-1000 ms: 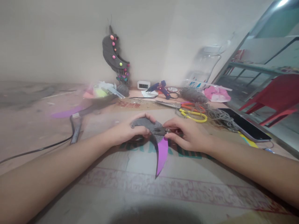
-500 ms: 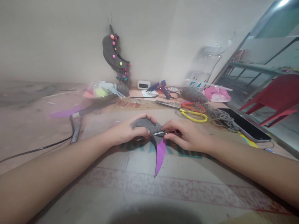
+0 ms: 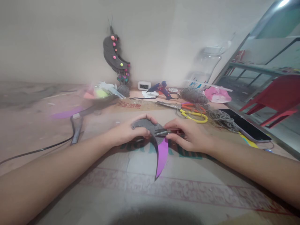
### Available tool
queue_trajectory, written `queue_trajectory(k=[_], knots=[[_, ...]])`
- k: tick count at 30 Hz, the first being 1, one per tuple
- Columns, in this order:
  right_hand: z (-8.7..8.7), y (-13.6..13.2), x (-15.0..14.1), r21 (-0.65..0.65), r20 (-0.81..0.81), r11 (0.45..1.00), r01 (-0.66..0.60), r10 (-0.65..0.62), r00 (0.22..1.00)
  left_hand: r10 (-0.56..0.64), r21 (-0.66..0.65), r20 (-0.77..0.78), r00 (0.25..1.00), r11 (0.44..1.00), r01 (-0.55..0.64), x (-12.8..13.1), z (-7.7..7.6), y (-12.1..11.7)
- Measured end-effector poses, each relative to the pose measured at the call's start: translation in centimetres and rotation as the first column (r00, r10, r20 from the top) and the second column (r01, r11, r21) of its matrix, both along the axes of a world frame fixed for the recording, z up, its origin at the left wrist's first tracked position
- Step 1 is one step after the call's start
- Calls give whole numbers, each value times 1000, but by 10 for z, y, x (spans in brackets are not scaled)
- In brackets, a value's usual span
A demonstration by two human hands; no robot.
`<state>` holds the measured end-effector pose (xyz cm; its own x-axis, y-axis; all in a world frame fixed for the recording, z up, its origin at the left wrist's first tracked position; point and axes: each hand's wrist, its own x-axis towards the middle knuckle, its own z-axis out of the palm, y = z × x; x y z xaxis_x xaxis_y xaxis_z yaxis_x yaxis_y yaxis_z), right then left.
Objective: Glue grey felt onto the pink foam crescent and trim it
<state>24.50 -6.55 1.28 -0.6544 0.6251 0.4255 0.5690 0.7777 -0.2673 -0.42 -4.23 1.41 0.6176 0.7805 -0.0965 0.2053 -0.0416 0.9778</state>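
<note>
A crescent-shaped piece [image 3: 162, 157] is held in my left hand [image 3: 127, 129], fingers behind it and thumb in front. Grey yarn covers its upper part, while its lower tip shows bare purple. Pinched in my right hand [image 3: 187, 132] is a small pair of scissors [image 3: 161, 132], perhaps thread snips, whose dark blades lie over the yarn-covered part. The blades look slightly parted. Their handles are mostly hidden by my right fingers.
Behind my hands lie yellow-handled scissors [image 3: 194, 116], grey yarn [image 3: 221, 120], a glue gun [image 3: 161, 90] and a small clock [image 3: 144, 85]. A phone [image 3: 248, 126] lies right. At left are a bowl [image 3: 100, 99] and a box cutter [image 3: 76, 131]. A decorated crescent [image 3: 110, 53] hangs behind.
The small scissors have turned and shifted slightly over the yarn, their blades opening and closing. The crescent's purple tip swung a little left, then back. Both hands stay nearly in place.
</note>
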Motion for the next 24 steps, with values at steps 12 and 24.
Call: queue_trajectory(k=[12, 24], knots=[[1, 0, -2, -36, 52, 999, -16, 18, 998, -16, 16, 9, 1000, 1000, 16, 0, -2, 3], [-4, 5, -3, -193, -46, 980, -41, 33, 998, -17, 24, 8, 1000, 1000, 17, -1, -1, 3]])
